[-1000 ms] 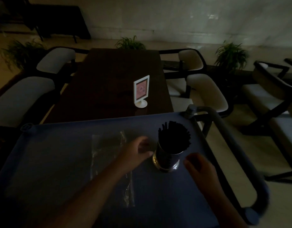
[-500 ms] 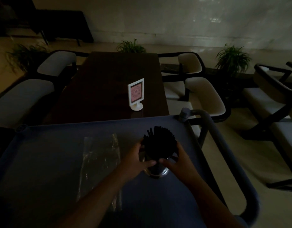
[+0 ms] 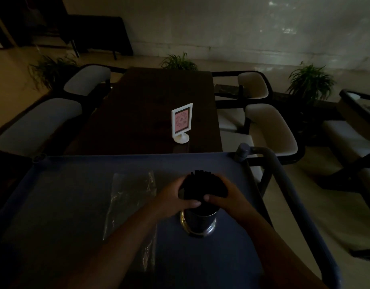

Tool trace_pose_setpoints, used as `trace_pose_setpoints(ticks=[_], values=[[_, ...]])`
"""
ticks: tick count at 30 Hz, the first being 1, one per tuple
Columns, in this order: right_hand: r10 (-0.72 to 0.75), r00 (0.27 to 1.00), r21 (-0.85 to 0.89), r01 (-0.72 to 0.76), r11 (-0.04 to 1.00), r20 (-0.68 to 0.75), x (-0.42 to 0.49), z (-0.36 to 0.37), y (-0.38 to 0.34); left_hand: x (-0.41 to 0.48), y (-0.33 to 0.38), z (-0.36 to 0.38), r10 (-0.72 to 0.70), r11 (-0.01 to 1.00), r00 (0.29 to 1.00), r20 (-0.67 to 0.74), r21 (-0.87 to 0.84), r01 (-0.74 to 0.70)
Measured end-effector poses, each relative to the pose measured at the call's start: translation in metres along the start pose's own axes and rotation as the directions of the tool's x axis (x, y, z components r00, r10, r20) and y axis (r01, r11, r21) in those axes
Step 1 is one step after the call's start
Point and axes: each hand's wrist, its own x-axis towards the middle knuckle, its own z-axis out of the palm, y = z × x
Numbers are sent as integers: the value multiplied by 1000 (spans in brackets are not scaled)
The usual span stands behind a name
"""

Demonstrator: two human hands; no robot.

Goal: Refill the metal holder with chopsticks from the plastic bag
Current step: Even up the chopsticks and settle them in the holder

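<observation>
A shiny metal holder [image 3: 199,223] stands upright on the blue cart top [image 3: 75,205], right of centre. A thick bundle of black chopsticks [image 3: 203,185] sticks up out of it. My left hand [image 3: 175,197] wraps the bundle from the left, thumb across the front. My right hand [image 3: 225,198] cups it from the right, thumb pointing left. A clear plastic bag [image 3: 130,207] lies flat on the cart to the left of the holder, partly under my left forearm; in the dim light I cannot tell what is inside it.
The cart's grey handle bar [image 3: 288,190] curves along its right side. Beyond the cart is a dark wooden table [image 3: 138,113] with a white framed sign stand [image 3: 181,122]. Cushioned chairs [image 3: 269,126] flank the table, and potted plants [image 3: 309,80] stand behind.
A second ago both hands were apart beside the holder. They closed in from either side and now clasp the chopstick bundle. The view has shifted slightly.
</observation>
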Motion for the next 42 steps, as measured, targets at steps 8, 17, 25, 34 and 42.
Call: trace_pose_setpoints(ticks=[8, 17, 25, 34, 42], values=[[28, 999, 121, -26, 992, -17, 13, 6, 5, 7, -6, 4, -57, 985, 998, 3, -166, 57], [-45, 998, -55, 47, 997, 46, 28, 16, -1, 22, -3, 4, 16, 994, 1000, -2, -108, -16], [4, 1000, 129, -5, 992, 9, 23, 18, 1, 24, -5, 5, 19, 986, 994, -110, -160, -36], [25, 1000, 129, -23, 991, -10, 5, 11, 7, 18, -11, 4, 37, 965, 994, -100, -256, -62], [43, 998, 70, -39, 997, -54, 0, 15, 2, 14, -11, 1, 64, 961, 991, -114, -263, -92]])
